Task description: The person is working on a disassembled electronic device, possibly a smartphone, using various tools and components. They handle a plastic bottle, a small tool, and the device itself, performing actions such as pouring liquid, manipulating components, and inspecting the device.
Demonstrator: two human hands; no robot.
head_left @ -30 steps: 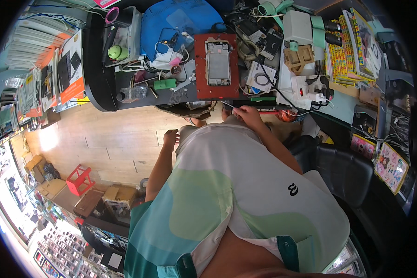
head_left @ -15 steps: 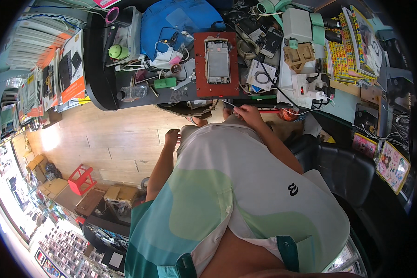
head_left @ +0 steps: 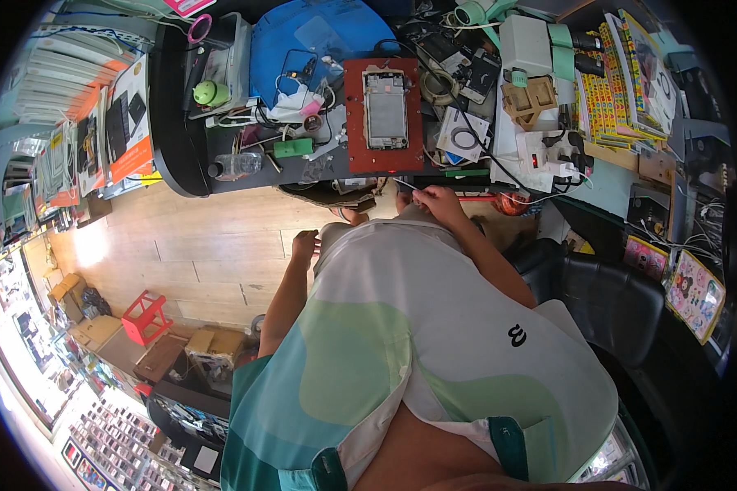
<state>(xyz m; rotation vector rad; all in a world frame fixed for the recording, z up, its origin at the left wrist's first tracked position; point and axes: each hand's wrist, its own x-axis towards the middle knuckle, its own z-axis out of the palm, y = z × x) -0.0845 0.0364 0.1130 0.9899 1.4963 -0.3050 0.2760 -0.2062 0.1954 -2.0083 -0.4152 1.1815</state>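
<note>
My right hand (head_left: pixel 439 202) is in front of the bench's near edge, fingers closed around a thin pale stick-like tool (head_left: pixel 406 184) pointing up and left; its exact kind is too small to tell. Low by my left thigh hangs my left hand (head_left: pixel 305 243), with loosely bent fingers and nothing visible in it. Straight ahead on the bench a red heating plate (head_left: pixel 356 152) carries an opened phone frame (head_left: pixel 386 114) with a grey panel inside. Neither hand touches the plate or the phone frame.
A blue mat (head_left: pixel 344 33) lies at the back. Left of the plate are tangled cables, a green block (head_left: pixel 292 147) and a clear bottle (head_left: pixel 236 166). Right of it stand a power strip (head_left: pixel 536 159) and a tan holder (head_left: pixel 529 102). A black chair (head_left: pixel 610 295) is at my right.
The view has shifted very slightly. Both hands keep their places, and the thin tool stays in my right hand.
</note>
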